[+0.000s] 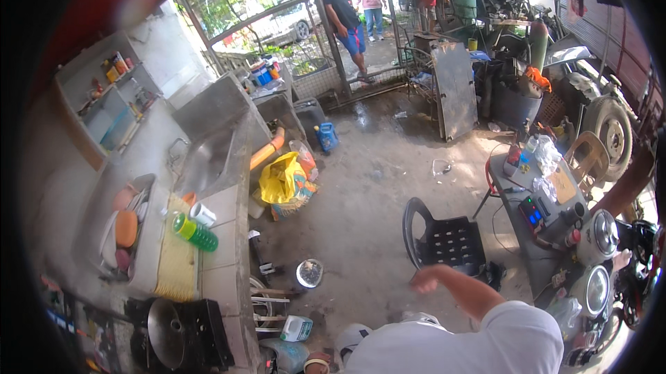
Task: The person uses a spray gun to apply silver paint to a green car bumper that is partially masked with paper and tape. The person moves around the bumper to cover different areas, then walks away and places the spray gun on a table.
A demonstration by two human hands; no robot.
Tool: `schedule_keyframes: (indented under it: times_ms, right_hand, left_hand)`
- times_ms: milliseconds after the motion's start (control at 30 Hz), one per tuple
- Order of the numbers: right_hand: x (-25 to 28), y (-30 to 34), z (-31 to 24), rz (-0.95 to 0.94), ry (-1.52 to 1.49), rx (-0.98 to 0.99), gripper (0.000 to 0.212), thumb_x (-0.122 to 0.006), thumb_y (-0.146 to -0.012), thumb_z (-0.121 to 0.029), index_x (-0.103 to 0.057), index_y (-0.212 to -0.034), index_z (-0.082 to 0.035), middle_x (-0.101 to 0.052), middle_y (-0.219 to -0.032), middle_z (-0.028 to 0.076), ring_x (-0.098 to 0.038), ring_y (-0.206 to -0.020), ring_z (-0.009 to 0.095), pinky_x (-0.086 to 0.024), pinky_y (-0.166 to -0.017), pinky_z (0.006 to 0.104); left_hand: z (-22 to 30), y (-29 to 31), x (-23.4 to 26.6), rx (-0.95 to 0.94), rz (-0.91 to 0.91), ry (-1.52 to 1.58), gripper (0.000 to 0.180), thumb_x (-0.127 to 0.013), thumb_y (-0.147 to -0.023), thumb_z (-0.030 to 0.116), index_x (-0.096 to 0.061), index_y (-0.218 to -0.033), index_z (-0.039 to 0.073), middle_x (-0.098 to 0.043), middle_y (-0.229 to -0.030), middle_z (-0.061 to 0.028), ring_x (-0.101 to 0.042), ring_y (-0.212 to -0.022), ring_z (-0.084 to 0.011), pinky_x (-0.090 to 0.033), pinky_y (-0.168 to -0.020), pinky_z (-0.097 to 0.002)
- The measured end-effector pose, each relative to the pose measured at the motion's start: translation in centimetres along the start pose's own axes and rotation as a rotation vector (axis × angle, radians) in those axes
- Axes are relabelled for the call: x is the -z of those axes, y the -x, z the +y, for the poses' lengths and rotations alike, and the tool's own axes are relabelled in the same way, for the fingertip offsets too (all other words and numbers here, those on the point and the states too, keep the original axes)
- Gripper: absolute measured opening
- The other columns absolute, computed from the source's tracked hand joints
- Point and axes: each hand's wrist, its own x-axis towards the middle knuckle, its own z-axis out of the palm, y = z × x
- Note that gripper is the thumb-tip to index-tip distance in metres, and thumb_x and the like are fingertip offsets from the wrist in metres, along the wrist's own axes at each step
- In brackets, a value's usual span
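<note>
My right arm, in a white sleeve, reaches leftward across the lower middle. My right hand [427,278] is in the air with its fingers loosely bent, and nothing shows in it. In the picture it overlaps the near edge of a black plastic chair [454,244]; I cannot tell whether it touches. My left hand [318,367] shows only in part at the lower edge, by a pale wristband, with its fingers hidden. Close to it are a white-and-green jug [297,328] and a round metal-looking lid or pan [309,273] on the floor.
At left run a tiled counter [220,263] with a green bottle [195,232], a sink [208,159] and a stove [184,336]. A cluttered table [510,211] and pots [595,291] stand at right. A yellow bag [281,178] lies by the counter. People [347,20] are near the gate.
</note>
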Motion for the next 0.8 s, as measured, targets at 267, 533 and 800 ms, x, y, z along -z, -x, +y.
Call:
schedule_keyframes:
  times_ms: [267, 533, 800]
  right_hand:
    - [16.9, 4.9, -17.6, 1.48, 0.335, 0.046, 0.057, -0.066, -0.09, -0.033, -0.052, -0.14, -0.008, -0.055, -0.133, 0.021, -0.053, -0.122, 0.037, -0.044, -0.102, 0.0464]
    - [23.7, 0.8, -15.3, 1.384, -0.657, -0.455, 0.079, -0.069, -0.084, -0.033, -0.036, -0.15, -0.003, -0.05, -0.139, 0.032, -0.051, -0.131, 0.043, -0.043, -0.108, 0.048]
    - [28.9, -0.1, -18.1, 1.511, -0.814, -0.654, 0.061, -0.063, -0.092, -0.044, -0.057, -0.134, -0.001, -0.062, -0.129, 0.025, -0.059, -0.123, 0.039, -0.048, -0.103, 0.0453]
  left_hand:
    - [15.9, -14.2, 7.6, -0.08, -0.088, -0.061, 0.024, -0.068, -0.087, 0.027, -0.075, -0.097, 0.006, -0.074, -0.094, -0.0104, -0.068, -0.087, -0.0252, -0.054, -0.076, -0.0407]
    - [34.0, -36.5, 31.7, -0.568, -0.006, -0.873, 0.037, -0.064, -0.088, 0.034, -0.072, -0.109, 0.005, -0.074, -0.102, -0.0139, -0.07, -0.094, -0.0276, -0.053, -0.084, -0.045]
    - [68.0, -46.8, 48.5, -0.355, 0.037, 0.076, 0.022, -0.064, -0.094, 0.015, -0.069, -0.082, -0.003, -0.068, -0.071, -0.0066, -0.066, -0.062, -0.0157, -0.055, -0.058, -0.0289]
